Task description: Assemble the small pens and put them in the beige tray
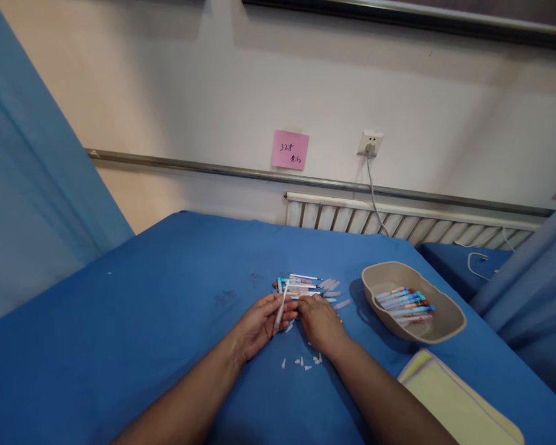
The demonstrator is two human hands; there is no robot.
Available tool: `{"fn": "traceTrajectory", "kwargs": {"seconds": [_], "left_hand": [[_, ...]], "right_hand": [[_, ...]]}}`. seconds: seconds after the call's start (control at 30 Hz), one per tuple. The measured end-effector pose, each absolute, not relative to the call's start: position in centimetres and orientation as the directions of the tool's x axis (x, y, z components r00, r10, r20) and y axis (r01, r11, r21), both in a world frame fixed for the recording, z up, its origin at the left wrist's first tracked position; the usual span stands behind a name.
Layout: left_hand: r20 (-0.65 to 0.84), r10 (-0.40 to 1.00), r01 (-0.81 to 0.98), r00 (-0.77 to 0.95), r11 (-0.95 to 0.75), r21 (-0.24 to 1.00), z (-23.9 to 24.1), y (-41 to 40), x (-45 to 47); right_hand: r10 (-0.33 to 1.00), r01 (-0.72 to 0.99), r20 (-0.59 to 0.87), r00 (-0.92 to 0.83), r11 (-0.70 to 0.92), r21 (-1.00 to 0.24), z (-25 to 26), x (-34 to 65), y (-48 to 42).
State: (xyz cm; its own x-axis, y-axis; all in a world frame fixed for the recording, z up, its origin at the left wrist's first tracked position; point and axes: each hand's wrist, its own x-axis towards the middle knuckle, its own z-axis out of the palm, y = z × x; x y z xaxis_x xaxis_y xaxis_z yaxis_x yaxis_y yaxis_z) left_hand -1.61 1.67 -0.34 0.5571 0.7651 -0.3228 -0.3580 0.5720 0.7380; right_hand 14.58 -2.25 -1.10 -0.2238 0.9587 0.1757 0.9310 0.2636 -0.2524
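My left hand [259,322] is closed round a thin white pen tube [280,312], which stands tilted between both hands. My right hand [319,320] rests knuckles up just right of it, fingers curled toward the tube's upper end; what they pinch is hidden. Behind the hands lies a small pile of pens and pen parts [301,285] on the blue table cover [143,321]. Several small white tips [306,361] lie scattered in front of my wrists.
A beige oval tray [445,330] with several blue and pink pens [405,303] stands to the right. A pale yellow pad [454,402] lies at the front right. Behind are a radiator [398,219], a wall socket with cable [369,143] and a pink note [290,150].
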Motion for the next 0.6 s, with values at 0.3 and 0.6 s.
{"fn": "traceTrajectory", "kwargs": {"seconds": [0.3,0.6], "left_hand": [[-0.354,0.780,-0.382,0.516,0.580,0.719,-0.5,2.2,-1.8],[-0.343,0.845,-0.379,0.410,0.500,0.779,-0.3,2.3,-1.9]], "right_hand": [[0.962,0.943,0.185,-0.203,0.242,-0.226,-0.9,15.3,-2.9],[0.947,0.948,0.103,-0.306,0.313,-0.058,0.4,14.7,-2.9]]}}
